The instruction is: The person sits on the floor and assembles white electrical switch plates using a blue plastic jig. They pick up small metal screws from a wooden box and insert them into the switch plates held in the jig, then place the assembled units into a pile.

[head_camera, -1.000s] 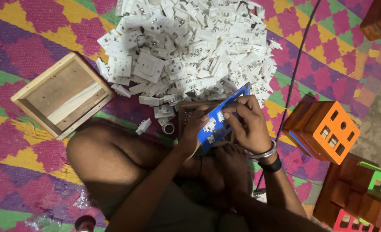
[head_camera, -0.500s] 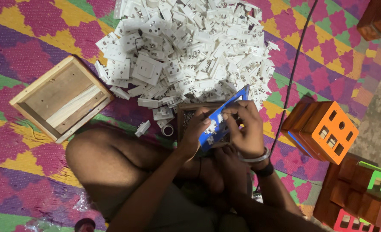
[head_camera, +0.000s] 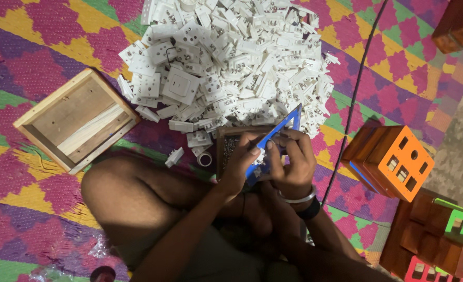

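1. Blue plate (head_camera: 273, 143): we find a flat blue panel, tilted on edge, held just near of the white heap and above a small dark wooden box (head_camera: 230, 149) on the mat. It sits between both hands, close in front of the seated person's folded legs.

2. Hands: the left hand (head_camera: 240, 166) grips the plate's near-left edge, thumb on top. The right hand (head_camera: 293, 164) is closed around its right side, fingers pressed against small white fittings on its face. We cannot tell whether a tool is pinched in those fingers.

3. Surroundings: a large heap of white switch and socket parts (head_camera: 231, 62) lies far of the hands. An open wooden frame (head_camera: 75, 120) lies to the left. An orange-faced box (head_camera: 401, 164) stands to the right, with green and red ones near right. A black cable (head_camera: 354, 99) runs across the patterned mat (head_camera: 43, 31), just right of the hands.

4. Risk, in our judgement: the plate is held in the air by its edges only. Hard pressing by the right fingers could twist it out of the left grip.

5. Risk: a small fitting slipping loose would likely drop into the dark box or the heap, where it would be hard to pick out among like pieces.

6. Risk: the cable lies close to the right forearm; a wide elbow movement could snag it.
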